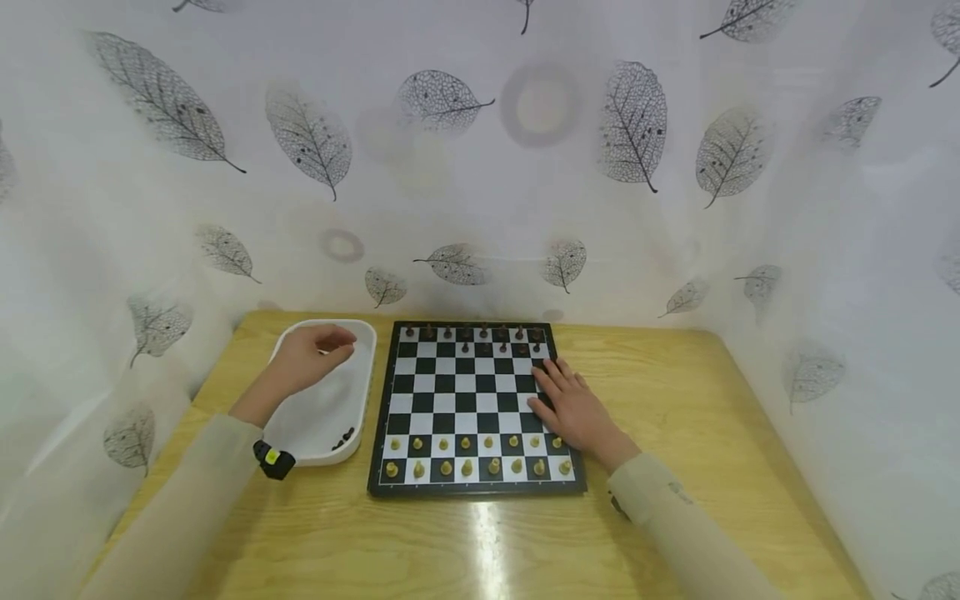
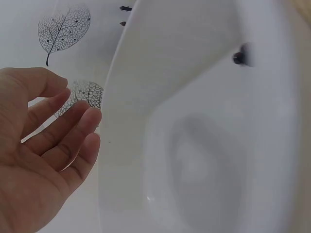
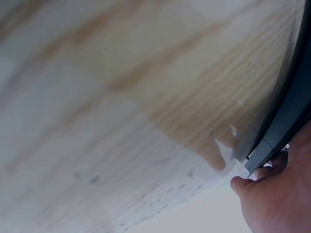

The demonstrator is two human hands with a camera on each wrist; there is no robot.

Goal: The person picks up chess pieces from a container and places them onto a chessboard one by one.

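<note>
My left hand (image 1: 311, 357) hovers over the far part of a white tray (image 1: 368, 367). Its fingers (image 2: 77, 145) are loosely bent, and I see nothing held between them. A few dark chess pieces (image 1: 343, 437) lie in the tray's near right corner. My right hand (image 1: 577, 408) rests on the right edge of a chessboard (image 1: 465, 400), fingers spread. Yellowish pieces (image 1: 467, 468) stand in two rows along the near side. Along the far side is a row of dark pieces (image 1: 483, 331), with several more in front of it toward the right.
The tray stands left of the board on a wooden table (image 1: 420, 550). A whitish curtain (image 1: 480, 192) with leaf prints hangs behind the table and along both sides. A black wrist device (image 1: 273, 460) sits on my left wrist.
</note>
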